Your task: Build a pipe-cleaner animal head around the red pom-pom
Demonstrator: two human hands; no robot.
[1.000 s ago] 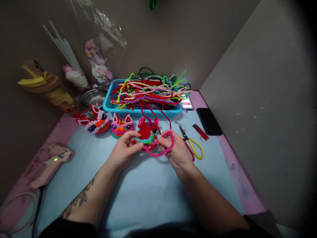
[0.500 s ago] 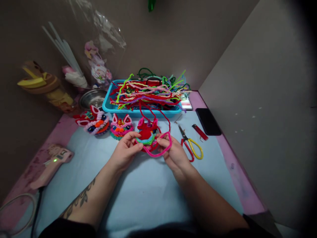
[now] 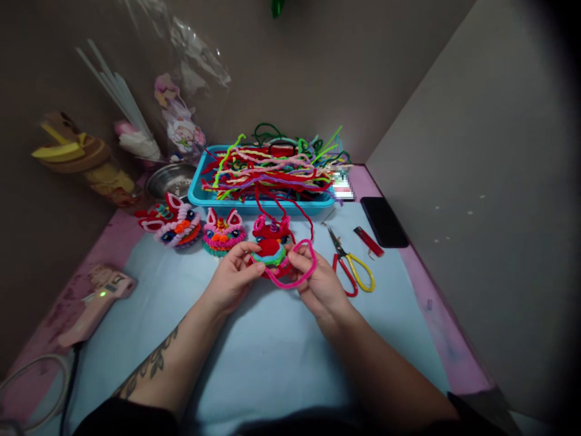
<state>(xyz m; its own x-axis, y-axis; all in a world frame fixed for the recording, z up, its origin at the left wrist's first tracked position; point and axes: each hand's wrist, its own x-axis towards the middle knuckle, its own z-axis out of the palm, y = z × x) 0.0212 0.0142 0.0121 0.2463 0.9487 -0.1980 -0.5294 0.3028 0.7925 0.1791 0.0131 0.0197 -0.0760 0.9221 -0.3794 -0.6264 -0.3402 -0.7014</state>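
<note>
Between my hands is a red round pipe-cleaner piece with blue and green rows along its near edge. My left hand is closed, fingers and thumb gripping its left side. My right hand is closed at its right side, pinching a pink pipe cleaner that bends in a loose loop below and over the fingers. Just behind is a red lion head with pink ears and a purple horn; whether it joins the held piece is hidden. Two finished-looking lion heads, a small one and a larger one, sit to the left.
A blue tray heaped with colourful pipe cleaners stands at the back. On the right lie scissors, a red cutter and a black phone. A pink corded tool and a metal bowl are at the left.
The held red piece has tipped slightly, and more of the red lion head behind it shows. Both hands keep their grip, with the pink loop shifted slightly right.
</note>
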